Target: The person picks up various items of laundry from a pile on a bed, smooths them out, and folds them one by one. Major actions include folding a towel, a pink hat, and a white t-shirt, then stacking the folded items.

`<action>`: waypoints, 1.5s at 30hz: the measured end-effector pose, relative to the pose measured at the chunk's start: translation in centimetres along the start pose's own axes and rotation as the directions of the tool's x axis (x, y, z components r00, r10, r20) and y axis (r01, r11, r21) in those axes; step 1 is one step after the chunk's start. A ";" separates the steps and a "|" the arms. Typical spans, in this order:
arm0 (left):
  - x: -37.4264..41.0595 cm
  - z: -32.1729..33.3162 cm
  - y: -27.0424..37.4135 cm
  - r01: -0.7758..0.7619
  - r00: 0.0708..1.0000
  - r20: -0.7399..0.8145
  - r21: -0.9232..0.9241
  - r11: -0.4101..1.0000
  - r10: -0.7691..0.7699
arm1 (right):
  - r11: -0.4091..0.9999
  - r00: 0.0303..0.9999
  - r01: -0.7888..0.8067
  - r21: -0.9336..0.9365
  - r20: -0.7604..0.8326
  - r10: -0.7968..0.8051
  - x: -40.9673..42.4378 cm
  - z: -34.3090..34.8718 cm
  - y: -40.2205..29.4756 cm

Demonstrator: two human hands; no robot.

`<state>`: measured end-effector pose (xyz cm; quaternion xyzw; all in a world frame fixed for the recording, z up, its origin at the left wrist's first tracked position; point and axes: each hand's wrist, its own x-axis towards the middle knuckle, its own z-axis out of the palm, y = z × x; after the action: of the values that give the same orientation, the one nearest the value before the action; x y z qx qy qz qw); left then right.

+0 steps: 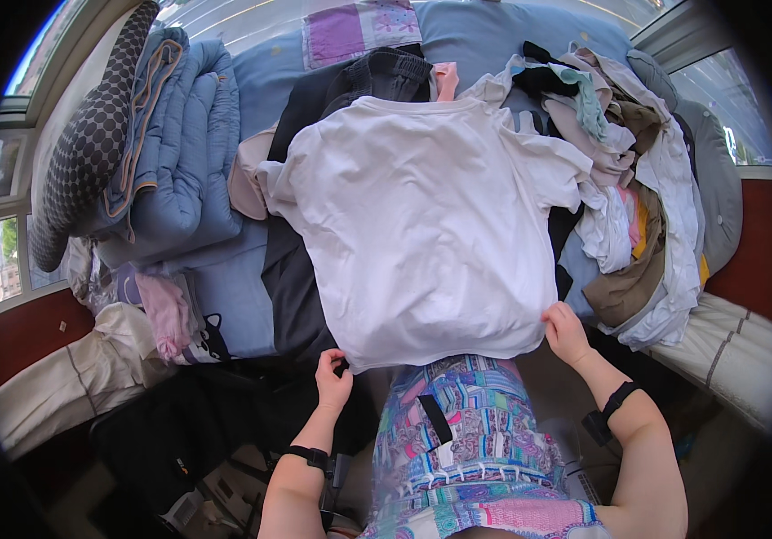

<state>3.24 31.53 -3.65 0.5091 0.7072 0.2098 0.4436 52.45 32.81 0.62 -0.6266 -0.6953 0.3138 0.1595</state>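
Note:
A white short-sleeved T-shirt (420, 222) lies spread out in front of me, collar away and hem towards me, over black trousers (298, 283) and other clothes. The left corner of the hem is beside my left hand (334, 377), whose thumb and fingers are curled close to the cloth; whether they pinch it is hard to tell. At the right end of the hem, my right hand (564, 330) has its fingertips on the shirt's edge. Beyond the collar shows the gathered waistband of dark grey trousers (396, 67). Both forearms wear black straps.
Folded blue quilts (190, 155) and a dark patterned pillow (93, 141) stand at the left. On the right is a heap of mixed clothes (628, 155) beside a grey cushion (716, 182). Pink folded cloth (163, 313) lies near left. Beneath it is a black bag (150, 431).

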 end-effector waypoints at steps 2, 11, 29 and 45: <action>-1.0 0.9 -1.2 -0.010 0.998 0.061 0.061 0.998 0.006 | 0.999 0.999 -0.001 -0.032 0.038 0.002 -3.4 1.6 0.0; -2.0 3.5 -3.3 -0.306 0.952 0.091 0.215 0.928 0.293 | 0.887 0.990 -0.129 -0.443 -0.110 0.089 -10.0 10.7 1.4; -8.0 -0.5 -3.5 -0.440 0.897 0.129 0.177 0.880 0.422 | 0.937 0.941 -0.006 -0.348 -0.319 -0.113 -11.7 10.7 1.3; -12.1 -5.4 -0.1 -0.402 0.831 -0.266 0.320 0.858 0.489 | 0.874 0.720 -0.479 -0.084 -0.607 0.337 -19.9 3.3 -4.7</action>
<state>-0.31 21.40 4.12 0.6689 0.6538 0.3009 0.1860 50.11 12.58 4.56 -0.8441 -0.4895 0.0527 0.2126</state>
